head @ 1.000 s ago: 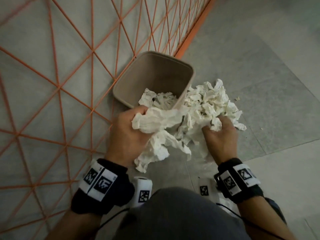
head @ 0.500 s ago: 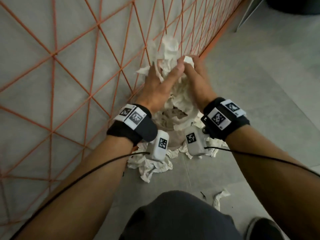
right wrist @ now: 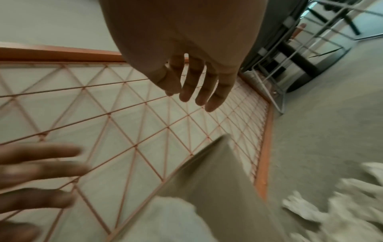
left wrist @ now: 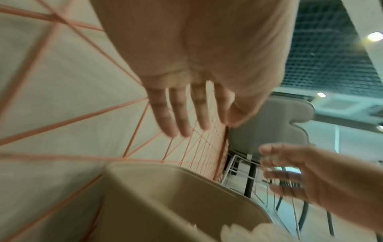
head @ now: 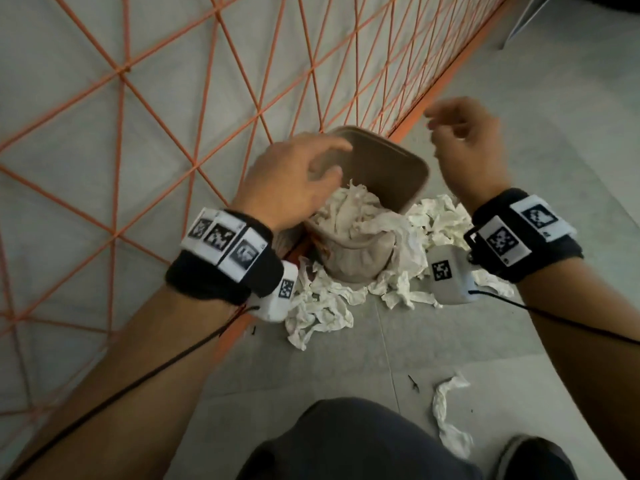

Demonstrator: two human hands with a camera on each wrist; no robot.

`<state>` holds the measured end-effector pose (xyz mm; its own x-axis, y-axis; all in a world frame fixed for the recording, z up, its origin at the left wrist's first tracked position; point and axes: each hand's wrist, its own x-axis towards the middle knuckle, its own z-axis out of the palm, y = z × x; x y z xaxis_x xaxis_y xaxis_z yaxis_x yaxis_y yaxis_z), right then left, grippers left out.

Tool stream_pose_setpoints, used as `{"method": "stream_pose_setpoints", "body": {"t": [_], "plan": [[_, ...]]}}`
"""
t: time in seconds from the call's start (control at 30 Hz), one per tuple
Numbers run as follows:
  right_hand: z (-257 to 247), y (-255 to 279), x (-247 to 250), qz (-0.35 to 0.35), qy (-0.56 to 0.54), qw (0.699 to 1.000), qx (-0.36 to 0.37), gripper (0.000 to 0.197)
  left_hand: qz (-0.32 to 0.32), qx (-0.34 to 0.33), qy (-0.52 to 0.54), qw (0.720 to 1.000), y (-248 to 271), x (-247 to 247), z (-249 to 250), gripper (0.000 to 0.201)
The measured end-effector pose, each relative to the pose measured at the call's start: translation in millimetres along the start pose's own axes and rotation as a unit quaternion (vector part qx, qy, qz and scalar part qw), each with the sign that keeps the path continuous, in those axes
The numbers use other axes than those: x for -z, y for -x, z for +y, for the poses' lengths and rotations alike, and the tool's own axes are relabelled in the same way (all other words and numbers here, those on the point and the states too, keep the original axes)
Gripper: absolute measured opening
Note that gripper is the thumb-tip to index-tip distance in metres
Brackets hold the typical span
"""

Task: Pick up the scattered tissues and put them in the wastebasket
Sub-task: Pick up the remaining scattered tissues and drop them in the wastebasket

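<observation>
Both hands, left hand [head: 294, 181] and right hand [head: 467, 147], hover empty, fingers loosely spread, above the tissue-stuffed wastebasket [head: 398, 168]; crumpled tissues [head: 322, 310] ring its base beside an orange lattice [head: 194, 164].

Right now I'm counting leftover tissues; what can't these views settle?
- Head view: right hand and wrist camera cover part of the floor tissues.
- Wastebasket bottom: hidden under tissues.
- Right wrist view: tissues blurred, cut by the edge.

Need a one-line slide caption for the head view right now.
Both hands, left and right, open above a tissue-filled wastebasket; crumpled tissues ring its base.
</observation>
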<state>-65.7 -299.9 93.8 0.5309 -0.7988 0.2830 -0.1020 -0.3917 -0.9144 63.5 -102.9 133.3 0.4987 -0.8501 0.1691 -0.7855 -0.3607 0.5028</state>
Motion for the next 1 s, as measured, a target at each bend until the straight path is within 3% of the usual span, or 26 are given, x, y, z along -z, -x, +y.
{"method": "stream_pose_setpoints", "body": {"t": [0.1, 0.17, 0.2, 0.27, 0.37, 0.43, 0.53, 0.67, 0.77, 0.9, 1.0], "plan": [[37.0, 17.4, 10.3, 0.068, 0.023, 0.996, -0.048, 0.029, 0.211, 0.008, 0.062, 0.976, 39.6, -17.6, -16.9, 0.023], [69.1, 34.8, 10.4, 0.069, 0.071, 0.991, -0.093, 0.027, 0.225, 0.085, 0.026, 0.970, 68.4, -54.2, -47.2, 0.019], [85.8, 44.6, 9.0, 0.046, 0.114, 0.986, -0.115, 0.026, 0.177, 0.133, -0.005, 0.975, 81.5, -76.5, -65.7, 0.019], [118.0, 64.0, 4.3, -0.054, 0.221, 0.961, -0.158, 0.028, 0.010, 0.218, -0.065, 0.974, 100.3, -116.6, -97.0, 0.030], [156.5, 94.1, -5.6, -0.227, 0.314, 0.895, -0.221, 0.057, -0.188, 0.303, -0.071, 0.932, 123.1, -160.3, -120.6, 0.074], [180.2, 113.1, -14.2, -0.297, 0.345, 0.857, -0.240, 0.071, -0.239, 0.327, -0.084, 0.910, 131.4, -181.7, -122.5, 0.091], [206.5, 139.2, -22.2, -0.335, 0.403, 0.820, -0.229, 0.072, -0.253, 0.332, -0.103, 0.903, 139.1, -208.4, -125.8, 0.088], [208.7, 160.4, -21.9, -0.279, 0.457, 0.829, -0.163, 0.046, -0.184, 0.297, -0.099, 0.932, 150.3, -224.0, -126.1, 0.051], [205.7, 166.2, -15.4, -0.276, 0.435, 0.840, -0.169, 0.036, -0.118, 0.292, -0.046, 0.948, 153.5, -218.0, -114.2, 0.035], [200.2, 170.0, -5.4, -0.241, 0.330, 0.895, -0.181, 0.030, -0.015, 0.243, -0.027, 0.970, 149.8, -197.7, -100.0, 0.031], [194.8, 171.4, -4.0, -0.229, 0.307, 0.903, -0.193, 0.036, -0.019, 0.237, -0.018, 0.971, 131.4, -189.1, -101.9, 0.048]]}}
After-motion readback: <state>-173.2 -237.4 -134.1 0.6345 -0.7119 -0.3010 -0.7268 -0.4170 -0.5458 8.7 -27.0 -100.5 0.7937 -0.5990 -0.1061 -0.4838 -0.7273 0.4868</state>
